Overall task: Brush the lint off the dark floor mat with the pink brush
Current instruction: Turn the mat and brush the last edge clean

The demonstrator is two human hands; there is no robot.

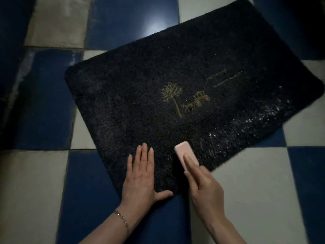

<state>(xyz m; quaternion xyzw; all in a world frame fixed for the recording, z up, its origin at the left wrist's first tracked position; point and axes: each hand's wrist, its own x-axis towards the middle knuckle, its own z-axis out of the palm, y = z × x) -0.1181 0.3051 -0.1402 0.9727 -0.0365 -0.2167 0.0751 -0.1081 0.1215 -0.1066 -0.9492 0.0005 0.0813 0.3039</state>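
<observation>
Nearest the camera, two bare forearms are seen reaching in from the bottom edge, a thin chain bracelet (121, 219) being worn on the left wrist. The left hand (140, 176) is laid flat, fingers straight and together, on the near corner of the dark floor mat (140, 95), with the thumb spread along the mat's edge. Just to its right, the pink brush (183, 152) is gripped by the right hand (202, 187), the forefinger stretched along the brush's back and the remaining fingers curled round its sides; the brush is pressed on the pile close to the mat's near edge.

Beyond and to the right of the right hand, a band of pale lint (255, 118) is scattered along the mat's near edge towards its right corner. Farther from the hands, a gold tree-and-carriage motif (184, 99) is embroidered at the mat's middle; the gold lettering above it is too small to be read.

The mat is laid askew on a floor of blue and white checkered tiles (35, 191), dimly lit, with a glare spot (154, 27) reflected on a blue tile beyond the mat's far edge.
</observation>
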